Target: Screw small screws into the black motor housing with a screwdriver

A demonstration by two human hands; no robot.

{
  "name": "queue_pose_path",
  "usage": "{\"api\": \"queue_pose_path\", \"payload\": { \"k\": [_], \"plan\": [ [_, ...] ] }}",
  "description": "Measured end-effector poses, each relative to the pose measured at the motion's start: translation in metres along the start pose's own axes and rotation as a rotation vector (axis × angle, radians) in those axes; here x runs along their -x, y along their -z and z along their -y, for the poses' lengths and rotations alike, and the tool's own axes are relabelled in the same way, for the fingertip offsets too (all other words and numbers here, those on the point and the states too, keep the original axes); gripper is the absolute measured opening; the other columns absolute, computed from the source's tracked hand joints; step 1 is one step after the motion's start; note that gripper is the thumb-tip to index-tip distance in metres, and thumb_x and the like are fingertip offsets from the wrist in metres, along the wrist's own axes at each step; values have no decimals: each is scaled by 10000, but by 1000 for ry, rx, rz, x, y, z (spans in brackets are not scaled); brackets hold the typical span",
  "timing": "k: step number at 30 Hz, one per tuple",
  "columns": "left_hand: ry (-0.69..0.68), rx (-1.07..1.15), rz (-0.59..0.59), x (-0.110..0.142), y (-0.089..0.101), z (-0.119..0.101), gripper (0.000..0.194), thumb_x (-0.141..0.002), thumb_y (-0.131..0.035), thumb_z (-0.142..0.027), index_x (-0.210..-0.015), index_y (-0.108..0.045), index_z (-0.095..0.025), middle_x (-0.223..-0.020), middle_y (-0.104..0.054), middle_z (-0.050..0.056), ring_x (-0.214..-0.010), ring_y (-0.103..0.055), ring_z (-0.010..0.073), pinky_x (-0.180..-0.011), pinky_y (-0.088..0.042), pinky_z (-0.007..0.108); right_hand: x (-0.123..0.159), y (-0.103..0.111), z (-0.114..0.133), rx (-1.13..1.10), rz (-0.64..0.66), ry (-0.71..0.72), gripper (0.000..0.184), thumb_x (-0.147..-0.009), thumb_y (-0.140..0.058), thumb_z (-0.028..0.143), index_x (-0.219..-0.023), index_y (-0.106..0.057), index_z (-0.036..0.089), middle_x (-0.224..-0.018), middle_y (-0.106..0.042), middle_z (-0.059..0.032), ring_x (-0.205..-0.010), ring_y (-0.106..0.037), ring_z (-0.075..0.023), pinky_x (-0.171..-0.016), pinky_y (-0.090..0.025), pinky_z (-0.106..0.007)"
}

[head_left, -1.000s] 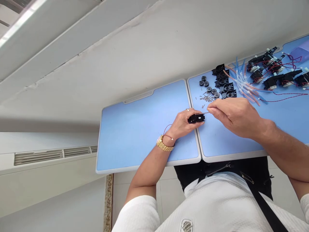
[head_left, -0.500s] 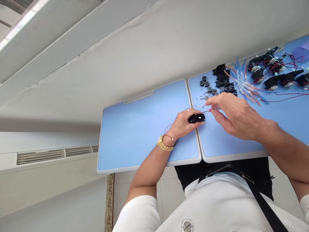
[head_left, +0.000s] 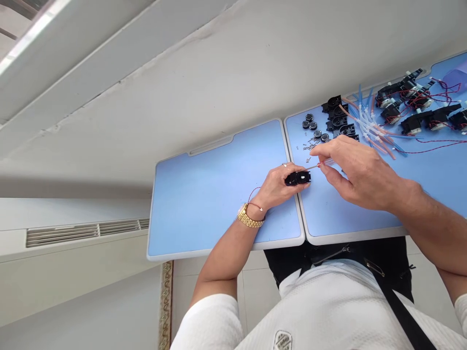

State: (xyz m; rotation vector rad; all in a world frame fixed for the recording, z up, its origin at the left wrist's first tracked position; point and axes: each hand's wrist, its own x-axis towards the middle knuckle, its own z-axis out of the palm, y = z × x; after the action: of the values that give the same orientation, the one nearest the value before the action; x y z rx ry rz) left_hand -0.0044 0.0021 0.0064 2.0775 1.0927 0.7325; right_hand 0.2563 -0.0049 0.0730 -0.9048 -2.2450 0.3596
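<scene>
wht textured tee, gold watch, blk strap

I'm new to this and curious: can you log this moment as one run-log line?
left hand: holds black housing | right hand: holds small screwdriver, tip by housing | nearby: loose screws

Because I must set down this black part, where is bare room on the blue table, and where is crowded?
The left panel is bare up to the left hand. A narrow bare strip lies between the right hand and the right panel's near rim. Crowded: the far right, with black housings, tubing and wired motors.
</scene>
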Motion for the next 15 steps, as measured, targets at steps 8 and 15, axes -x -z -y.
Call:
{"api": "queue_pose_path", "payload": {
  "k": [8, 15],
  "plan": [
    [23, -40, 21, 0, 1, -1, 286, -921, -881, -322, -1177, -794, -231, -1042, -807, 41, -919, -751, 187, -894, -598, 324, 3, -4, -3, 85, -8, -24, 233, -1136, -498, 281, -1089, -719, 225, -902, -801, -52, -809, -732, -232, -806, -546, -385],
    [-3, -17, 7, 0, 0, 0, 292, -917, -885, -296, -1186, -792, -228, -1032, -804, 34, -916, -751, 179, -892, -599, 315, 2, -3, 1, 44, -101, -37, 198, -1068, -552, 211, -1162, -725, 233, -957, -823, -51, -858, -772, -251, -822, -583, -414]
  ]
}}
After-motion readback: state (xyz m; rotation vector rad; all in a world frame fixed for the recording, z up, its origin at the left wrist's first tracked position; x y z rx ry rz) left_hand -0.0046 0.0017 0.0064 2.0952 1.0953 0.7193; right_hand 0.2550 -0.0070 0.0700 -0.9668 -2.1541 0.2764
